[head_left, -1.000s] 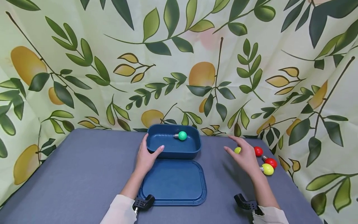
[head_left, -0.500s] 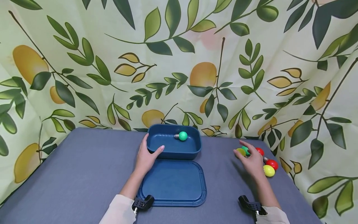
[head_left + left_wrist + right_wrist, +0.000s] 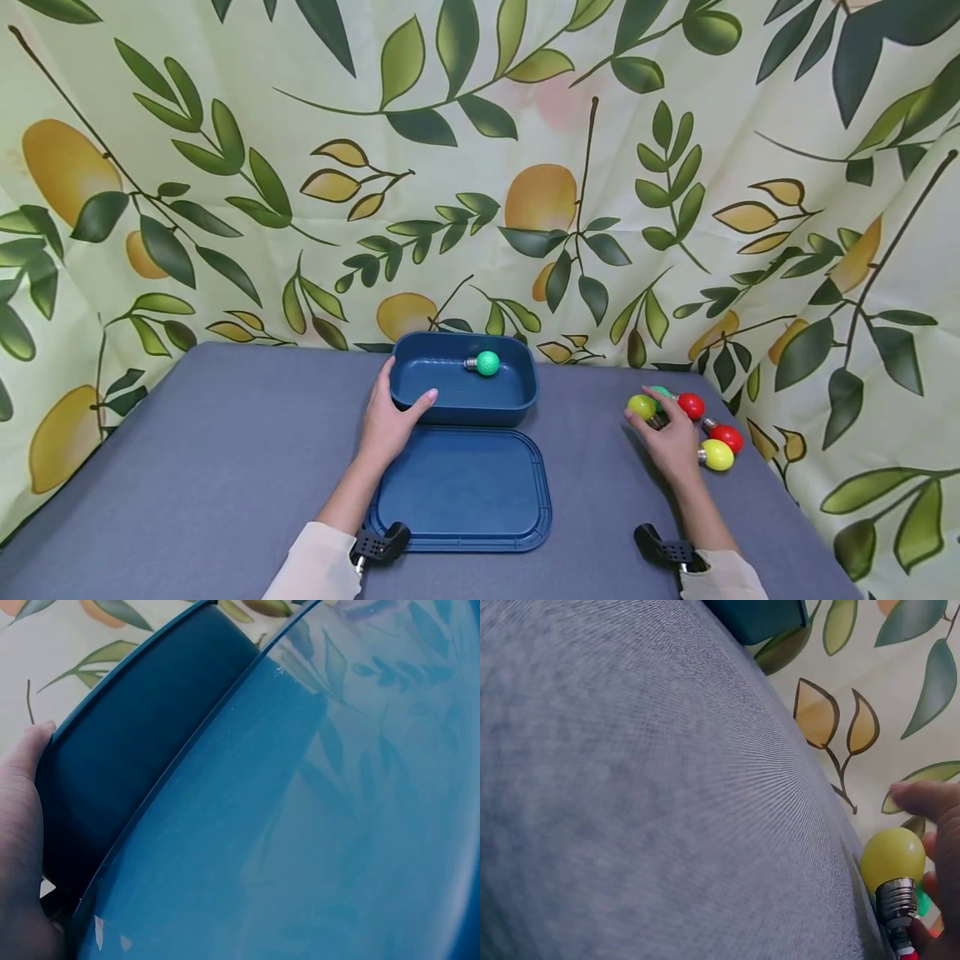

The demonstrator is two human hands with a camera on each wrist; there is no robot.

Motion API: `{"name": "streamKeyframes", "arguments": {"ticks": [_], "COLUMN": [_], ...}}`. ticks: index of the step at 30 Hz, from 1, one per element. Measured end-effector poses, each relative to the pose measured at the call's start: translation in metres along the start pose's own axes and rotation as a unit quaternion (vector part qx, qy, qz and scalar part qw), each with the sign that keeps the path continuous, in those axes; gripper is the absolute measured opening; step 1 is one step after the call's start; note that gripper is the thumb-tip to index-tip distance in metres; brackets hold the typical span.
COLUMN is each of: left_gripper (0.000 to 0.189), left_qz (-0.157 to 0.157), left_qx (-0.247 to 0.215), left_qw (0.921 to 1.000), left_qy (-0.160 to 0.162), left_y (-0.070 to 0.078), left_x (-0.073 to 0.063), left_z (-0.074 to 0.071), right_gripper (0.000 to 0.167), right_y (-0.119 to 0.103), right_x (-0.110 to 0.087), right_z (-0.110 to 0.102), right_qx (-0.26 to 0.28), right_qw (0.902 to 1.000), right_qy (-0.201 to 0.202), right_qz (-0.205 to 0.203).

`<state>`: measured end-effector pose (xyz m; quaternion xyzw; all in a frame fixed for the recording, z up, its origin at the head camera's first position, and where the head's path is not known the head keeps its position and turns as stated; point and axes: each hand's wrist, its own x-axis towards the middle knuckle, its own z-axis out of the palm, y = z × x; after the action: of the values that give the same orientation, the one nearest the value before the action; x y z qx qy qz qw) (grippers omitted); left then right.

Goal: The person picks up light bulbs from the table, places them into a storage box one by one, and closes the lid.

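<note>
My left hand (image 3: 388,421) rests at the left front corner of a blue rectangular box (image 3: 465,414). Its thumb slants over the front rim and its fingers lie along the left side. Inside the box is a green light bulb (image 3: 487,363). On the right, my right hand (image 3: 675,446) reaches around a yellow light bulb (image 3: 641,407) on the table, fingertips right at the glass. The right wrist view shows the bulb's metal screw base (image 3: 897,898) beside the fingers, with one fingertip (image 3: 907,795) apart from the glass.
A blue lid (image 3: 463,487) lies in front of the box. Close to my right hand are another green bulb (image 3: 662,396), two red bulbs (image 3: 691,406) and a second yellow bulb (image 3: 718,455). A leaf-and-fruit patterned cloth (image 3: 450,183) hangs behind the grey table (image 3: 247,450).
My right hand has moved right and down to the yellow bulb, its thumb and fingers drawing closer around it. The left hand has stayed at the box.
</note>
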<state>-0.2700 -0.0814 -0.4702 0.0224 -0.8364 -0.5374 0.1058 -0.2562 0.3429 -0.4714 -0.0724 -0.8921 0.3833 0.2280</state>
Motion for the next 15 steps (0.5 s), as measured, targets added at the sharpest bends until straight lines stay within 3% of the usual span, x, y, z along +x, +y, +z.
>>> {"name": "streamKeyframes", "arguments": {"ticks": [9, 15], "left_gripper": [0.099, 0.099], "left_qz": [-0.006, -0.006], "left_qx": [0.003, 0.005], "left_qw": [1.0, 1.0], "left_qy": [0.001, -0.001], "left_y": [0.0, 0.001], "left_x": [-0.001, -0.001], "left_z": [0.0, 0.0], "right_gripper": [0.045, 0.04], "right_y": [0.006, 0.006], "right_x": [-0.004, -0.009], "right_z": [0.006, 0.013], "right_qx": [0.002, 0.009], "right_qw": [0.9995, 0.996], "right_qy": [0.008, 0.007], "right_qz": [-0.031, -0.089]}}
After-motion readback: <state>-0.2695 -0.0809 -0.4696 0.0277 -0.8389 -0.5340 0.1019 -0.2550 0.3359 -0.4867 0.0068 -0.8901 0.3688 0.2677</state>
